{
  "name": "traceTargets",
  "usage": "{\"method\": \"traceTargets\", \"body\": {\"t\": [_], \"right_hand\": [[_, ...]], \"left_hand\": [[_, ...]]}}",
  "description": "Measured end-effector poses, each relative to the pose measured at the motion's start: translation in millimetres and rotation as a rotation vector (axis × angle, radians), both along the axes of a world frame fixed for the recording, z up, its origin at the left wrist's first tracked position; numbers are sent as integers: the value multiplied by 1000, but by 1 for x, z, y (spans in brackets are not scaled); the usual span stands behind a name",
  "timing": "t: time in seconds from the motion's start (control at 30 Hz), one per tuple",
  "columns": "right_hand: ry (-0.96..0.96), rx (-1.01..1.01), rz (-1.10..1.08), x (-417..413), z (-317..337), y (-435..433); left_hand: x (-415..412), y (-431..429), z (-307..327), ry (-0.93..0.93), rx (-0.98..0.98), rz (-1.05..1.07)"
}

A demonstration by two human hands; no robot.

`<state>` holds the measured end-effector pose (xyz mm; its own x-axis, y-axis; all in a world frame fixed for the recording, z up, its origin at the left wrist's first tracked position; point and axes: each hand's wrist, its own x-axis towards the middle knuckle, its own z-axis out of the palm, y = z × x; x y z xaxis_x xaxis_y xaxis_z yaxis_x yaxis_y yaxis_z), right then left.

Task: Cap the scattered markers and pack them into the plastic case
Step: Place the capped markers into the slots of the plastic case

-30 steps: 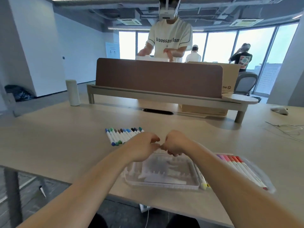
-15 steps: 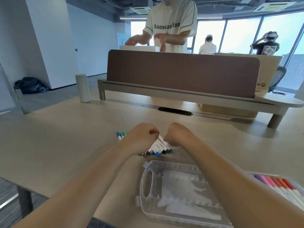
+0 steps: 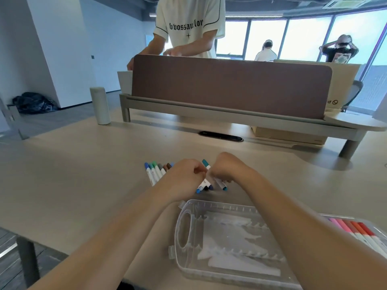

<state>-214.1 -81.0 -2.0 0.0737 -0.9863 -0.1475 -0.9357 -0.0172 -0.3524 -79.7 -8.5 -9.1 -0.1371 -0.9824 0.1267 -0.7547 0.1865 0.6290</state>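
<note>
The right hand (image 3: pixel 227 168) has its fingers curled tight round a teal marker (image 3: pixel 205 164), whose capped end sticks up between the 2 hands and whose other end shows just below the right fingers. The left hand (image 3: pixel 184 177) is curled too, its fingertips touching that marker; whether they pinch it cannot be told. Under and left of the left fingers a row of capped markers (image 3: pixel 156 172) lies on the worktop (image 3: pixel 83 174). The open plastic case (image 3: pixel 219 208) sits near, on the wrist side of both hands.

Head-worn view, forward and downward
</note>
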Motion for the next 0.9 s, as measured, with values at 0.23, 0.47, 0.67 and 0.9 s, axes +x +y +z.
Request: {"method": "traceTargets", "body": {"t": [0.23,0.47,0.67,0.9], "right_hand": [[-78,100,-18,-50,23,63],[-76,284,-64,-102,24,118],[-85,324,-57,-126,14,140],[-53,345,-43,-135,5,135]], "left_hand": [[-43,22,1,-62,12,-46],[-97,55,0,-137,54,-198],[-124,74,-7,-262,34,-316],[-125,76,-8,-331,101,-411]]}}
